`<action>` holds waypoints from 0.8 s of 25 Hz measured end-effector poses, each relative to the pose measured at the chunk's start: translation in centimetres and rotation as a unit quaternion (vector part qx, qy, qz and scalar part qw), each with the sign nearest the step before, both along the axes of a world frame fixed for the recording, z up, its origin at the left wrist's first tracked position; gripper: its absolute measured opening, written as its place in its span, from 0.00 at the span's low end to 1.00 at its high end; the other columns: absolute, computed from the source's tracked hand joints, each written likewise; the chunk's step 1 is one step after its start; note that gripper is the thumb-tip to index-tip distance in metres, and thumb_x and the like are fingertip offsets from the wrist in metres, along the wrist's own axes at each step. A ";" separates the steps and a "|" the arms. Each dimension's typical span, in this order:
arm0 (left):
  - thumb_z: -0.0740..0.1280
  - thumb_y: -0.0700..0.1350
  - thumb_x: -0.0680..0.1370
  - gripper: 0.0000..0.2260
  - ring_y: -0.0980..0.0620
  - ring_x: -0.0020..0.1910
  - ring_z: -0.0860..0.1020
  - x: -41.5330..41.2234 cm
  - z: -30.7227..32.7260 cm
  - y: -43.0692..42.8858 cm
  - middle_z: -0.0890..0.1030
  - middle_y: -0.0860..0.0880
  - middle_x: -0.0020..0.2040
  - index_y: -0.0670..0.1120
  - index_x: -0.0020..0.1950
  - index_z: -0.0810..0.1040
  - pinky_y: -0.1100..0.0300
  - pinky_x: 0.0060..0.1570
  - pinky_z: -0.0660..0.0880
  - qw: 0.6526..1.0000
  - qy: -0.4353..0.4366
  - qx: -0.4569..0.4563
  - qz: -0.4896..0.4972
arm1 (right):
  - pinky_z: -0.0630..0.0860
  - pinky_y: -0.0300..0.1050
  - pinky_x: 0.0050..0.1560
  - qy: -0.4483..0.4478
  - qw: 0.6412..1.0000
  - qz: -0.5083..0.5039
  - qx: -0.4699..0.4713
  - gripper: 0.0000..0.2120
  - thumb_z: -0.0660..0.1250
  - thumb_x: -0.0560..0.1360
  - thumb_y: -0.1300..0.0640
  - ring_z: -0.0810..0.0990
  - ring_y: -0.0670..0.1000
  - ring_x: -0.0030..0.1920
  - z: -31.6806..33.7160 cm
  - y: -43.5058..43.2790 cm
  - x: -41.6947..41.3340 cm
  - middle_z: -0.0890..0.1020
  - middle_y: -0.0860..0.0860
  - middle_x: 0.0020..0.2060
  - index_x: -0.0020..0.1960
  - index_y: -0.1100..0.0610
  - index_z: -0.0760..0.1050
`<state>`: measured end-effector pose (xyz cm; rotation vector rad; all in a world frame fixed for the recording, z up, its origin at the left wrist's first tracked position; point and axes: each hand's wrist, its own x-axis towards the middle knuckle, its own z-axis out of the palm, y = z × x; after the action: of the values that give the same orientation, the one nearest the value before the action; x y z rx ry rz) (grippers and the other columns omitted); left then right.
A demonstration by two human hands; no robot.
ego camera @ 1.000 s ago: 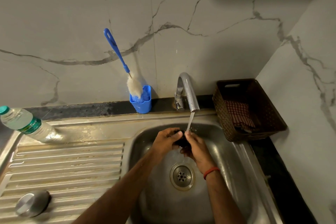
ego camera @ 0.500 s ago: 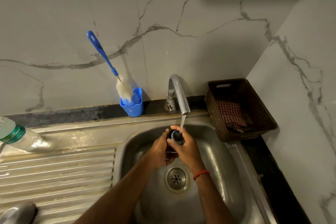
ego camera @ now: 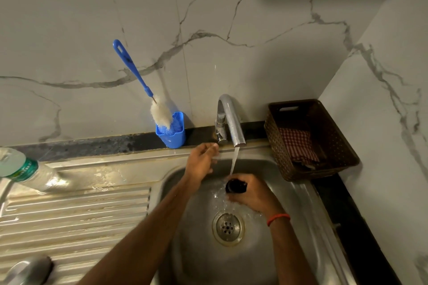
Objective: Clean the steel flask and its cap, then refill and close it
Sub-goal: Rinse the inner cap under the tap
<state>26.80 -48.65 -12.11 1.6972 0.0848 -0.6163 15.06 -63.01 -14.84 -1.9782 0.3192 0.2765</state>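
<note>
Head view: right hand (ego camera: 256,193) grips black cap (ego camera: 235,186) under tap (ego camera: 231,120) stream, at 12 o'clock of drain (ego camera: 228,228). Well apart, left hand (ego camera: 202,161) at cap's 10 o'clock, fingers loosely extended, empty, beside tap base. At frame's 8 o'clock, steel flask (ego camera: 30,269) lies on drainboard (ego camera: 76,210).

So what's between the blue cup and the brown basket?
The steel tap, water running, stands between the blue cup and the brown basket; the head view shows it.

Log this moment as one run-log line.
step: rinse | right hand: holds cap under running tap | left hand: open, near tap | flask: lying on drainboard
</note>
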 end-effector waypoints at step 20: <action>0.66 0.46 0.82 0.22 0.52 0.67 0.76 0.8 0.2 -1.0 0.74 0.51 0.74 0.49 0.77 0.70 0.53 0.69 0.73 0.966 -0.180 0.114 -0.143 | 0.76 0.40 0.61 -0.069 0.996 -0.050 -0.010 0.15 0.72 0.74 0.64 0.79 0.43 0.57 -0.7 1.2 1.1 0.81 0.45 0.54 0.59 0.52 0.80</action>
<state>27.60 -49.64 -11.88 2.0410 -0.3672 -0.5121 16.21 -61.78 -15.57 -1.9818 0.3324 0.0718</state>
